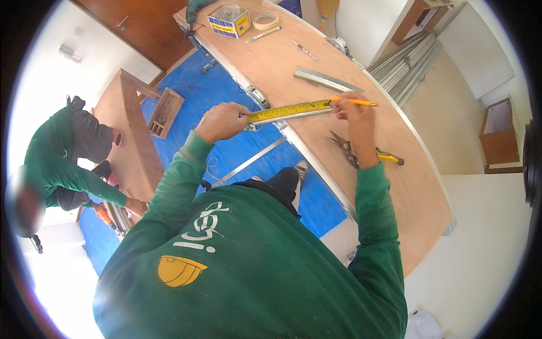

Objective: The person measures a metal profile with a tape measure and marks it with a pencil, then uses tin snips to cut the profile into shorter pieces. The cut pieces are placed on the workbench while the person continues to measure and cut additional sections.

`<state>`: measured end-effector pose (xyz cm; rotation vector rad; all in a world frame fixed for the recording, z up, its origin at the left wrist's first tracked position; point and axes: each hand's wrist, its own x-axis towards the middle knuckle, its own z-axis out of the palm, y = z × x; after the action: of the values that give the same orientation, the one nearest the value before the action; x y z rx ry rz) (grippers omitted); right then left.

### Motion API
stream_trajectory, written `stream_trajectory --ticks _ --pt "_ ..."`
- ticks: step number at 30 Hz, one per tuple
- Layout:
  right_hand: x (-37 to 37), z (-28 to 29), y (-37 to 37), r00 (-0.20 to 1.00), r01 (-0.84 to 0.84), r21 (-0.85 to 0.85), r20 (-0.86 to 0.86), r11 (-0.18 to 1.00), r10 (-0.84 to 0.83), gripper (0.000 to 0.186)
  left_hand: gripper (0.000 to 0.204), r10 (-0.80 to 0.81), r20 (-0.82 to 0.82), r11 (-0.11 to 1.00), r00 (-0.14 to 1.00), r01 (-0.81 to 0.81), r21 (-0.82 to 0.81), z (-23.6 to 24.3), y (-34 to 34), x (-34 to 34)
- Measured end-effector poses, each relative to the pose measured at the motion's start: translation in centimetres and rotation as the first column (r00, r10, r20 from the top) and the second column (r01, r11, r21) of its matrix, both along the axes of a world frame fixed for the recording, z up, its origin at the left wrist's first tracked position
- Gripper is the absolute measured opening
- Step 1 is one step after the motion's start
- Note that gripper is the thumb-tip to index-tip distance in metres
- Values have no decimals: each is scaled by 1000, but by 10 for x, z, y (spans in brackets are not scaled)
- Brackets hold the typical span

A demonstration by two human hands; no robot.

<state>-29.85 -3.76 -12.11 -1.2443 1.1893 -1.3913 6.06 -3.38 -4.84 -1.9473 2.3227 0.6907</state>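
My left hand [223, 120] is closed at the left end of a yellow tape measure [288, 111], which stretches over a narrow metal strip [305, 114] lying across the near edge of the plywood worktop [395, 220]. At the tape's right end my right hand [350, 113] grips a yellow pencil [366, 103], its point by the tape. Yellow-handled metal snips [389, 157] lie open under my right wrist. Just beyond, two short metal channels [322, 80] rest on the board.
A power tool [195, 11], box [228, 25], tape roll [265, 21] and two pens stand or lie farther along. Long metal profiles [406, 68] lean at right. At left, a co-worker in green [68, 175] bends over another wooden bench, above blue floor sheeting [209, 164].
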Motion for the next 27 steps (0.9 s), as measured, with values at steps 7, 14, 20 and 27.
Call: stream_trajectory --ticks 7,14,20,27 --pt "-28 6 -10 852 134 180 481 974 -207 13 40 13 -26 1000 1000 -13 0 0 2 -2" --pt "-9 15 -1 982 38 153 176 988 -65 14 40 37 -14 999 999 -37 2 -1 5 -2" --pt "9 30 10 931 -204 189 -265 961 250 21 39 32 -1 999 999 -32 -9 -6 3 2" --pt "8 24 6 898 -298 126 -300 946 323 24 39 33 8 999 999 -33 -19 -8 3 2"
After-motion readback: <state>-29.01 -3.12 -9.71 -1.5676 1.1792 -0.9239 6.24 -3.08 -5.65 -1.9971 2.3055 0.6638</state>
